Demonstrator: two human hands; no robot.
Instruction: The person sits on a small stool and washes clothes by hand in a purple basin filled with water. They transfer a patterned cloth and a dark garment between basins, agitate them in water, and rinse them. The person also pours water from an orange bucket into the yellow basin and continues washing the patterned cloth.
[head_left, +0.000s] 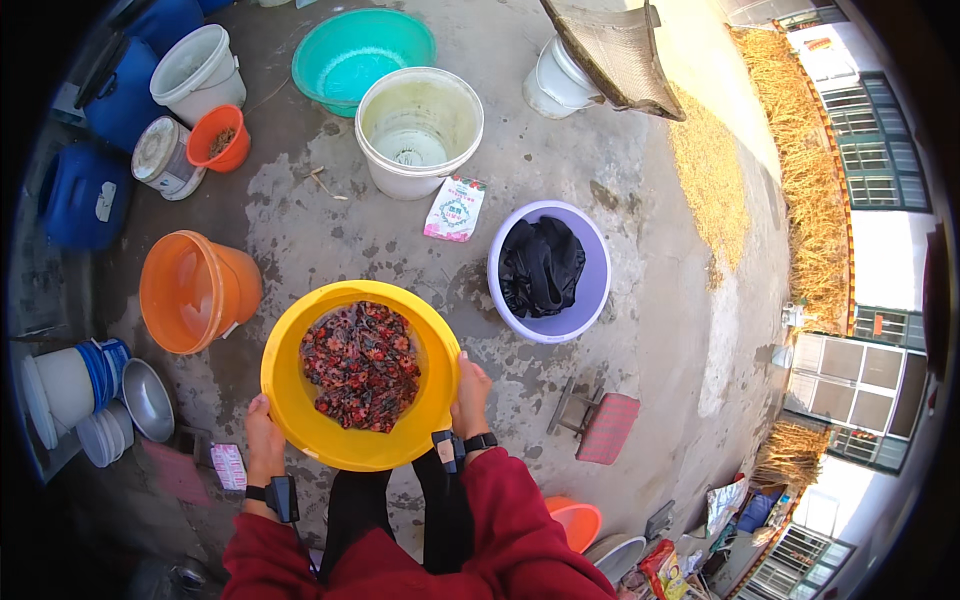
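Observation:
Before my body is a yellow plastic basin (360, 450), gripped by its rim from both sides. My left hand (264, 435) has hold of the left rim, and my right hand (471, 390) grips the right one; most fingers are hidden under or behind the wall. Inside lies flower-patterned dark cloth (364, 367) in red and black, wet, with some water around it. To the right of it stands a lilac basin (551, 330) with black clothing (544, 266) in it. Ahead is a large white bucket (409, 150) with a little water at the bottom.
An orange bucket (180, 292) stands at left, a teal basin (322, 60) beyond. A soap powder packet (455, 210) lies by the white bucket. A low stool with a checked seat (609, 427) is at right. Yellow grain (709, 180) covers ground farther off. The concrete floor (465, 300) has wet patches.

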